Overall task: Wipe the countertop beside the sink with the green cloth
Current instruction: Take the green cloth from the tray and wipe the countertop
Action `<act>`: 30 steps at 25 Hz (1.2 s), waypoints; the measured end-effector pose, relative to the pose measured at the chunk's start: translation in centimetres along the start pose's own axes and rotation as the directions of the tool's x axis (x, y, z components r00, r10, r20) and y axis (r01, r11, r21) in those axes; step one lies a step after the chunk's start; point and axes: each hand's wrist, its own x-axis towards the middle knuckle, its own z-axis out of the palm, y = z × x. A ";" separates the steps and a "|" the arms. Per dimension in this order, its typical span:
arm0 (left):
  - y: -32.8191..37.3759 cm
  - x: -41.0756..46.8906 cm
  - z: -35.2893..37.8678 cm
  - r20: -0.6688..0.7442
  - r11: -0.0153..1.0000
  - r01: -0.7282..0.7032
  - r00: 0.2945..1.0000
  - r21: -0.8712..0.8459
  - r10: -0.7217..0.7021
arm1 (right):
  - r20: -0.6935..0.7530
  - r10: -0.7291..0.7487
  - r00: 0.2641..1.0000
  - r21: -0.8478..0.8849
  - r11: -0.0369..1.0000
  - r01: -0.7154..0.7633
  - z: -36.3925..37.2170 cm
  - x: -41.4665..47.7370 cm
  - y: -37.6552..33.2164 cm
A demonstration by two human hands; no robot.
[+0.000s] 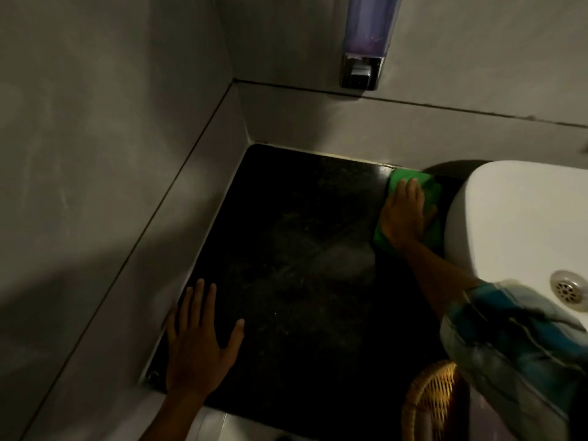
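Note:
The dark stone countertop (296, 256) fills the middle of the view, set into a corner of grey walls. A green cloth (429, 186) lies flat at its far right, in the gap beside the white sink (509, 218) and close to the back wall. My right hand (404, 214) presses down on the cloth with fingers pointing toward the wall. My left hand (197, 342) rests flat on the countertop's near left edge, fingers spread, holding nothing.
A soap dispenser (366, 39) hangs on the back wall above the counter. The sink's metal drain (569, 289) shows at the right edge. A wicker basket (432, 405) sits below the counter's front right. Grey tiled walls close in the left and back sides.

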 end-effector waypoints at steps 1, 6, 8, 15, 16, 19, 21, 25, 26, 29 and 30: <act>0.0 0.0 0.0 0.002 1.000 -0.002 1.000 -0.003 0.002 | 0.012 -0.017 1.000 0.003 1.000 0.017 0.4 -0.2 0.0; 0.2 -0.3 -0.4 -0.021 1.000 -0.005 1.000 -0.022 0.004 | -0.047 -0.103 0.994 -0.043 0.994 0.101 1.1 -7.8 -2.2; 0.3 -0.5 -0.3 -0.013 1.000 -0.009 1.000 -0.026 0.008 | 0.025 -0.126 0.992 -0.084 0.988 0.127 1.4 -11.6 -3.3; -1.2 -3.8 -1.1 -0.113 0.970 -0.057 0.993 -0.236 0.031 | 0.301 -0.551 0.779 -0.047 0.807 0.589 4.6 -25.1 -12.9; -2.3 -5.9 -0.9 -0.143 0.970 -0.074 0.989 -0.232 0.041 | 0.326 -0.596 0.734 -0.024 0.771 0.637 4.6 -27.1 -13.3; -5.2 -11.1 -0.4 -0.075 0.975 -0.172 0.984 -0.140 0.163 | 0.356 -0.644 0.677 0.013 0.728 0.686 3.4 -34.1 -11.5; -6.5 -11.6 -0.2 -0.036 0.971 -0.223 0.975 -0.080 0.221 | 0.305 -0.567 0.765 -0.031 0.797 0.603 2.3 -35.4 -8.5; -7.6 -11.5 0.1 0.003 0.966 -0.247 0.969 -0.081 0.248 | 0.107 -0.084 0.991 -0.089 0.992 0.094 -0.9 -28.2 -1.2; -7.6 -11.6 0.3 0.019 0.967 -0.245 0.969 -0.075 0.247 | 0.086 0.034 0.996 -0.078 0.997 -0.028 -1.7 -25.7 -0.3; -7.6 -11.3 1.2 0.007 0.970 -0.229 0.973 -0.078 0.230 | 0.062 0.100 0.993 -0.078 0.992 -0.095 -1.4 -20.4 -1.7; -7.8 -11.2 1.6 -0.009 0.971 -0.223 0.975 -0.083 0.223 | 0.086 0.061 0.994 -0.083 0.995 -0.054 -0.7 -19.6 -3.1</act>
